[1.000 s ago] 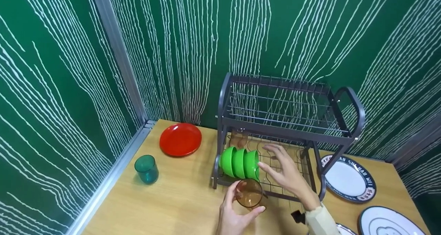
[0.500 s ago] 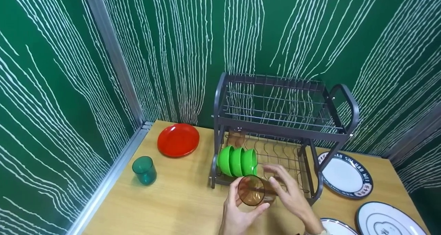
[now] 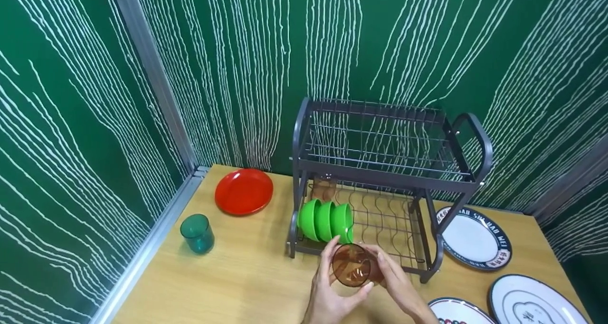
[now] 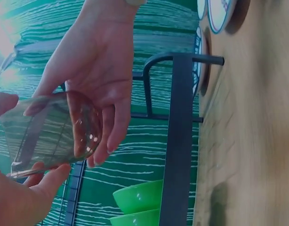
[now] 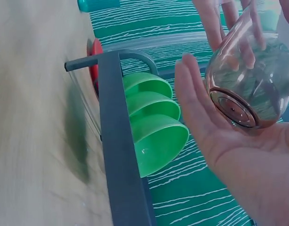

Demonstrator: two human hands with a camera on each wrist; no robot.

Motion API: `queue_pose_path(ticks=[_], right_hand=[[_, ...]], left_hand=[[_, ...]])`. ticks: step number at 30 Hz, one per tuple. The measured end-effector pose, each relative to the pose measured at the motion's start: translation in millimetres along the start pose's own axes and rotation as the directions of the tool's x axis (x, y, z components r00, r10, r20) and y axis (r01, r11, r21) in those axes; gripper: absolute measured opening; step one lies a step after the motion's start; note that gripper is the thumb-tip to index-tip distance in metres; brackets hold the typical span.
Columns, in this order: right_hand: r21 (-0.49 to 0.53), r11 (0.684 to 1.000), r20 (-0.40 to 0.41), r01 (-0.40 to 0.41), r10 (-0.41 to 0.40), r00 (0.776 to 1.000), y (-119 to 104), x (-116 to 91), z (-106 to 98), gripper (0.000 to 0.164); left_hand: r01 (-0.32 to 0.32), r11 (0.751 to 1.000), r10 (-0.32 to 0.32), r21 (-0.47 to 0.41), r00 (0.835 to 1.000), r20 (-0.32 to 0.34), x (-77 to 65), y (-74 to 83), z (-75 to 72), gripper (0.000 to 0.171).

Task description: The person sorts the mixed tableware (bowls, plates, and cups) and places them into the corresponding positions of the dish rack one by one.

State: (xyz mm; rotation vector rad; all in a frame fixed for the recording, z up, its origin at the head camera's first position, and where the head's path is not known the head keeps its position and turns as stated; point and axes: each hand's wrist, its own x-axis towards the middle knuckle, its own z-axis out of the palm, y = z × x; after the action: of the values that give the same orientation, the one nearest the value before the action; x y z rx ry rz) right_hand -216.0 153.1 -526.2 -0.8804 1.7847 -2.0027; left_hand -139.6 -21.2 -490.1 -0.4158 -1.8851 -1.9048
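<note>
A transparent brown drinking glass is held in both hands in front of the rack, its mouth facing the head camera. My left hand grips it near the rim, thumb below and fingers on the far side. My right hand is around its base end; in the left wrist view the right thumb lies along the side of the glass and the fingers reach past its base. The right wrist view shows the rounded base of the glass against the right palm. Just behind are several green bowls on their sides.
A two-tier dark dish rack holds the bowls and another brown glass on its lower tier. A red plate and green cup stand left. White plates with patterned rims, such as the oval plate, lie right.
My right hand has come down from beside the bowls to the base of the glass. The left hand keeps its grip, and the glass has shifted slightly right.
</note>
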Motion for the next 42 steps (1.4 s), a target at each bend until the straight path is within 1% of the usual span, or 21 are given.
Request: queue_pose_path(ticks=[2, 4, 7, 9, 10, 13, 16, 18, 19, 22, 25, 26, 27, 29, 31, 32, 33, 34, 38, 40, 42], right_hand=[[0.044, 0.999, 0.030, 0.010, -0.011, 0.999, 0, -1, -1, 0.045], [0.058, 0.998, 0.047, 0.017, -0.020, 0.999, 0, -2, -2, 0.045], [0.034, 0.999, 0.045, 0.021, -0.022, 0.999, -1, -4, -3, 0.044], [0.000, 1.000, 0.031, 0.024, -0.024, 0.999, -2, -6, -5, 0.042], [-0.023, 0.999, 0.022, 0.029, -0.029, 0.999, -2, -6, -5, 0.041], [-0.079, 0.995, 0.000, 0.061, -0.061, 0.998, -3, -8, -8, 0.038], [-0.122, 0.990, -0.028, 0.070, -0.074, 0.997, -5, -10, -10, 0.036], [-0.151, 0.986, -0.051, 0.070, -0.079, 0.996, -6, -10, -11, 0.035], [-0.178, 0.982, -0.068, 0.065, -0.078, 0.995, -7, -10, -10, 0.035], [-0.253, 0.966, -0.123, 0.055, -0.088, 0.988, -10, -10, -10, 0.036], [-0.283, 0.959, -0.196, 0.022, -0.080, 0.977, -15, -9, -6, 0.040], [-0.274, 0.962, -0.228, 0.003, -0.068, 0.971, -17, -9, -5, 0.041], [-0.269, 0.963, -0.264, -0.017, -0.057, 0.963, -19, -8, -2, 0.042], [-0.242, 0.969, -0.341, -0.050, -0.036, 0.939, -24, -6, 3, 0.047], [-0.221, 0.974, -0.395, -0.055, -0.038, 0.918, -30, -4, 10, 0.052], [-0.218, 0.975, -0.404, -0.048, -0.045, 0.914, -32, -3, 13, 0.055], [-0.219, 0.975, -0.410, -0.039, -0.055, 0.910, -34, -1, 16, 0.057], [-0.223, 0.975, -0.404, -0.026, -0.068, 0.912, -36, 0, 18, 0.059], [-0.245, 0.969, -0.315, 0.041, -0.119, 0.942, -40, 2, 25, 0.063], [-0.253, 0.966, -0.285, 0.060, -0.133, 0.949, -40, 2, 27, 0.066], [-0.276, 0.958, -0.266, 0.079, -0.155, 0.951, -39, 2, 28, 0.070]], left_hand=[[-0.035, 0.998, 0.034, 0.044, 0.999, 0.023, 0.3, 0.5, -0.3, 0.090], [-0.098, 0.991, 0.095, 0.094, 0.995, 0.044, 0.2, -1.2, -0.1, 0.089], [-0.198, 0.961, 0.188, 0.194, 0.980, 0.067, -0.4, -9.8, 0.9, 0.087], [-0.239, 0.941, 0.226, 0.240, 0.971, 0.081, -1.6, -18.4, 1.5, 0.086], [-0.248, 0.937, 0.233, 0.247, 0.968, 0.088, -2.4, -23.0, 1.9, 0.085], [-0.212, 0.959, 0.194, 0.189, 0.975, 0.110, -5.8, -33.9, 2.8, 0.080], [-0.159, 0.980, 0.145, 0.116, 0.982, 0.121, -9.3, -38.5, 3.7, 0.077], [-0.154, 0.982, 0.141, 0.111, 0.982, 0.122, -10.6, -39.6, 4.2, 0.076], [-0.167, 0.977, 0.151, 0.131, 0.981, 0.123, -11.0, -40.1, 4.3, 0.076], [-0.212, 0.951, 0.188, 0.227, 0.974, 0.123, -11.7, -42.1, 4.2, 0.079], [-0.254, 0.906, 0.226, 0.338, 0.967, 0.119, -12.2, -44.4, 4.5, 0.083], [-0.261, 0.892, 0.236, 0.369, 0.965, 0.111, -12.4, -45.1, 4.8, 0.084], [-0.266, 0.881, 0.245, 0.391, 0.964, 0.102, -12.6, -45.9, 5.2, 0.085], [-0.279, 0.849, 0.276, 0.448, 0.958, 0.075, -12.4, -47.7, 6.5, 0.087], [-0.280, 0.824, 0.297, 0.492, 0.954, 0.046, -12.2, -49.7, 8.1, 0.088], [-0.276, 0.816, 0.302, 0.507, 0.953, 0.033, -12.1, -50.6, 9.0, 0.088], [-0.263, 0.814, 0.295, 0.518, 0.955, 0.022, -12.2, -51.5, 9.9, 0.088], [-0.251, 0.815, 0.286, 0.523, 0.958, 0.014, -12.4, -52.4, 10.8, 0.089], [-0.199, 0.842, 0.227, 0.501, 0.974, 0.005, -15.0, -55.1, 13.6, 0.088], [-0.181, 0.857, 0.199, 0.482, 0.980, 0.013, -16.2, -55.5, 14.6, 0.087], [-0.175, 0.868, 0.184, 0.465, 0.983, 0.025, -16.7, -55.6, 15.3, 0.086]])
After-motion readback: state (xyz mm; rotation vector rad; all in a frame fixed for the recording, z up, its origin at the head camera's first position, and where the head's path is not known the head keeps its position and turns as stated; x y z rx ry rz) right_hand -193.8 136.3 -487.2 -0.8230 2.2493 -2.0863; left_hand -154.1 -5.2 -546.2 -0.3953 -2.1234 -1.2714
